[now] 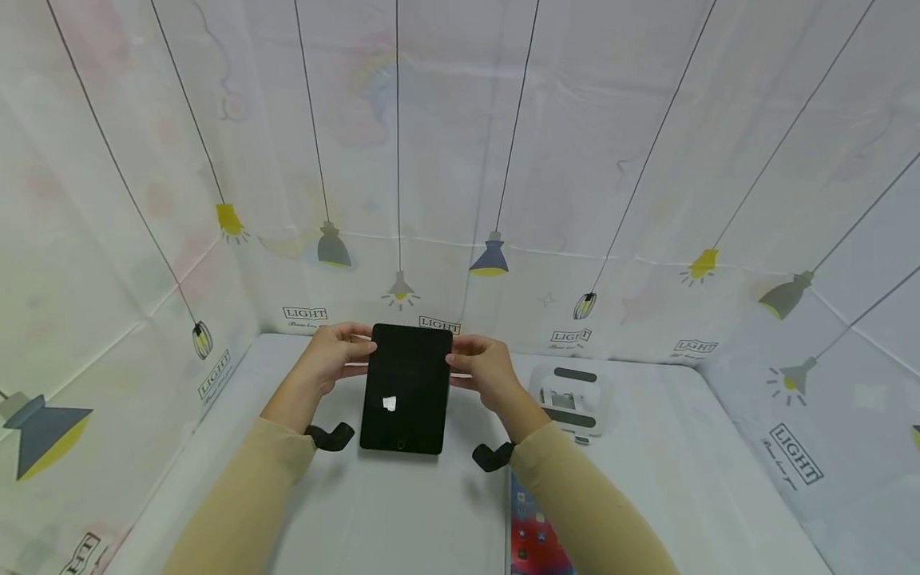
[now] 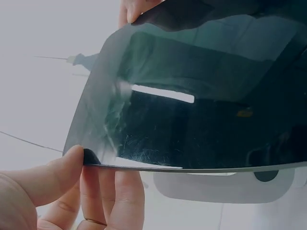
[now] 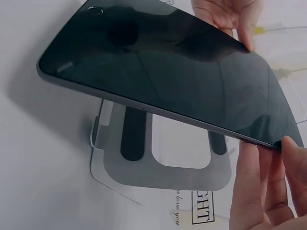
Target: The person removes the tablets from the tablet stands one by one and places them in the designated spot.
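A black tablet [image 1: 406, 387], its screen dark and a round button at the near edge, tilts toward me between both hands. My left hand [image 1: 334, 355] grips its left edge near the far corner, thumb on the front. Likewise, my right hand [image 1: 485, 367] pinches the right edge near its far corner, fingers behind. Below the tablet, a grey stand plate with dark pads [image 3: 168, 177] shows in the right wrist view. Part of a similar plate [image 2: 211, 189] appears in the left wrist view. The tablet covers that spot in the head view.
Right of my right hand sits a white and grey stand [image 1: 568, 399] with dark strips. Another tablet [image 1: 528, 535], its screen lit red and blue, lies partly under my right forearm. A printed cloth wall [image 1: 446, 160] encloses the white table [image 1: 690, 471].
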{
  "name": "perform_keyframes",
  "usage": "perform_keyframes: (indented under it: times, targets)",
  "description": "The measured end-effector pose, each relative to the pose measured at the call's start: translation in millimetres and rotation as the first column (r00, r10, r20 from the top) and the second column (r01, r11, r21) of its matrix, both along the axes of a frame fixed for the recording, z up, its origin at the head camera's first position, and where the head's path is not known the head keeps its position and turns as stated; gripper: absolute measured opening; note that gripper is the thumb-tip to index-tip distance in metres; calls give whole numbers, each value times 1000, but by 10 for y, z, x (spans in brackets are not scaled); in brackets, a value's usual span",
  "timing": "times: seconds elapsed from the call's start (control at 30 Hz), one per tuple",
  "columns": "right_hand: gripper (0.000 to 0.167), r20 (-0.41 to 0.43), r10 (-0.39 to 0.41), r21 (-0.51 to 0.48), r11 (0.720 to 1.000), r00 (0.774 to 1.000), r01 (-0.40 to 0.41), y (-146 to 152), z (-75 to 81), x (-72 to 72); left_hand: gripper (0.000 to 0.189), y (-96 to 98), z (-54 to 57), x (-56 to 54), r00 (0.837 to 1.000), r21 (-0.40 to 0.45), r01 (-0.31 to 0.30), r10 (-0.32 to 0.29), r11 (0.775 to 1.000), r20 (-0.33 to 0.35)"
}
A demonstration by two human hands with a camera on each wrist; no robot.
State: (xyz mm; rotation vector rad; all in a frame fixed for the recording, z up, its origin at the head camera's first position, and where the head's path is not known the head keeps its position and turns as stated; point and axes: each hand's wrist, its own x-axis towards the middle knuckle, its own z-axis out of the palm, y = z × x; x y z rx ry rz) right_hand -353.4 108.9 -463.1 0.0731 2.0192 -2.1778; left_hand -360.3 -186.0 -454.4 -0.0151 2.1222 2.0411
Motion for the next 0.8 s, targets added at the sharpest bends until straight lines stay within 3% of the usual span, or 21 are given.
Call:
perform_keyframes:
  times: [0.33,0.8]
  targets:
    - [27,14,13,12,1000,1000,-13,15,-36,76,27,9,-44,47,999,28,23,-24,999,23]
    - [30,63,34,36,999,997,-36,34,-98,232,31,-2,-142,168,996,-37,41,-38,998,78]
